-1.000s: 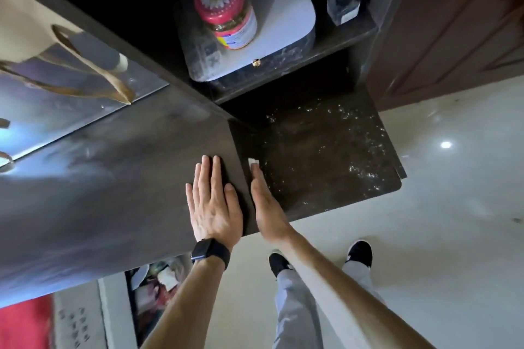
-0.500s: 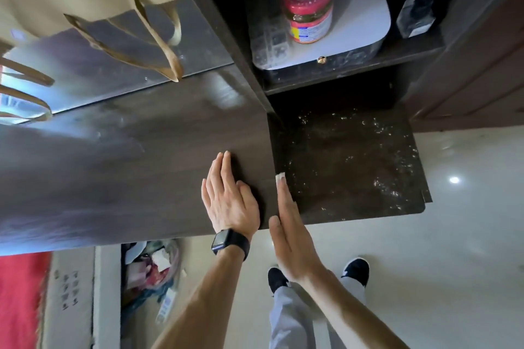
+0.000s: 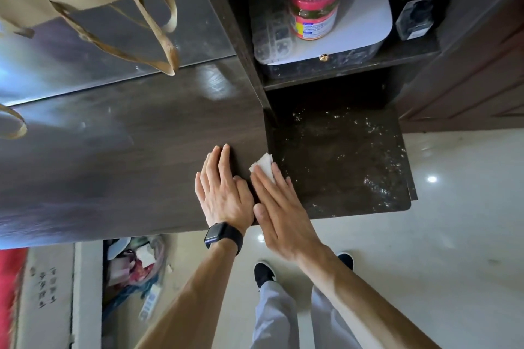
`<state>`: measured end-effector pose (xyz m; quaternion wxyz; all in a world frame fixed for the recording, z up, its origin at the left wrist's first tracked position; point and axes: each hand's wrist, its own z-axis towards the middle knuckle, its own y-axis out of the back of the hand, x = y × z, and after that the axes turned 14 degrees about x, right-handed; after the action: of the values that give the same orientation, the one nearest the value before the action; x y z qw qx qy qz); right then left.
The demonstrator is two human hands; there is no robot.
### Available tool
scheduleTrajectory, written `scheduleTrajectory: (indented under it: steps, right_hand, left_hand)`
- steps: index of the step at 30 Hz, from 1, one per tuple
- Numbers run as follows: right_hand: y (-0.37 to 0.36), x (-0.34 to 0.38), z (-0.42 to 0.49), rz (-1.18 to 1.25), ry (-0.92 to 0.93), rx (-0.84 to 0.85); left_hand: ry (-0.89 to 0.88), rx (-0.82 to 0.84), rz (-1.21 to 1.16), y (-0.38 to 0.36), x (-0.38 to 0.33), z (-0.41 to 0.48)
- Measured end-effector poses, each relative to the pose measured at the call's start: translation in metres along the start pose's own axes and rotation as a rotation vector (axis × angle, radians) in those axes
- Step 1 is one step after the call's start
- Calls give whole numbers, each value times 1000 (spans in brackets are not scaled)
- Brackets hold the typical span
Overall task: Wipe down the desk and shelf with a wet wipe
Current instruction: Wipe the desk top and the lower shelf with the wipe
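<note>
Dark wood-grain desk (image 3: pixel 141 150) fills the left of the head view, dull and streaked with glare. Past its right edge a lower shelf (image 3: pixel 354 164) of speckled dark stone steps down, with bright specks on it that may be droplets or crumbs; I cannot tell which. My left hand (image 3: pixel 224 193) lies flat on the desk, palm down, fingers straight and together, holding nothing, a black watch (image 3: pixel 224 235) on its wrist. My right hand (image 3: pixel 279 207) lies just beside it, thumb nearly against it, and is also flat with straight fingers. It presses the wet wipe (image 3: pixel 263 166) onto the desk's right edge. The wipe is folded small, so only a white corner shows past my fingertips and the rest sits under them. Well ahead of both hands, tan bag handles (image 3: pixel 158 37) droop over the desk. Ahead and to the right of my right hand, an upper shelf (image 3: pixel 354 71) carries a white box (image 3: pixel 363 17) with a pink-lidded jar (image 3: pixel 313 0) on top.

I judge I'm working the seam where desk meets shelf. To do it well, I should hold my fingers flat so the pressure spreads over the whole wipe, and draw it along the edge in overlapping strokes. Then I should drop to the speckled shelf on my right and sweep the specks toward its front lip, not into the back corner. The left hand serves well as a brace. The wipe is small, so I'd refold it to a clean face before starting the shelf.
</note>
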<state>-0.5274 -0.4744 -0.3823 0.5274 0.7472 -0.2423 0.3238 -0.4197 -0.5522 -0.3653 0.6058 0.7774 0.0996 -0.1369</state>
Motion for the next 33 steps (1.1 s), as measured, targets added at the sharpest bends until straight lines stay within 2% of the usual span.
scheduleTrajectory:
  steps: [4, 7, 11, 15, 18, 21, 24, 27, 30, 33]
  right_hand:
    - [-10, 0, -32, -156, 49, 70]
    - [0, 0, -20, -255, 46, 101]
    - [30, -8, 31, -243, 146, 161]
    - [45, -20, 64, -213, 135, 105]
    - [32, -12, 79, 9, 34, -36]
    - [12, 6, 65, 455, -37, -195]
    - [-12, 10, 28, 954, -211, -181]
    - [-43, 7, -7, 1276, -354, -146]
    - [-56, 3, -27, 1298, -422, -120]
    - [-58, -9, -37, 1005, -427, -146]
  left_hand:
    - [-16, -15, -1, 1, -1, -1]
    - [-16, -19, -12, 1, 1, 0]
    - [135, -55, -144, -1, 4, 7]
    - [125, -71, -52, -4, 3, 8]
    - [122, -60, -18, -3, 1, 9]
    - [126, -34, 10, -5, 2, 9]
    - [117, -60, 22, -6, 1, 10]
    - [114, -68, 26, -7, 2, 9]
    - [107, -71, 22, -7, 1, 9]
    - [94, -76, 15, -7, -1, 7]
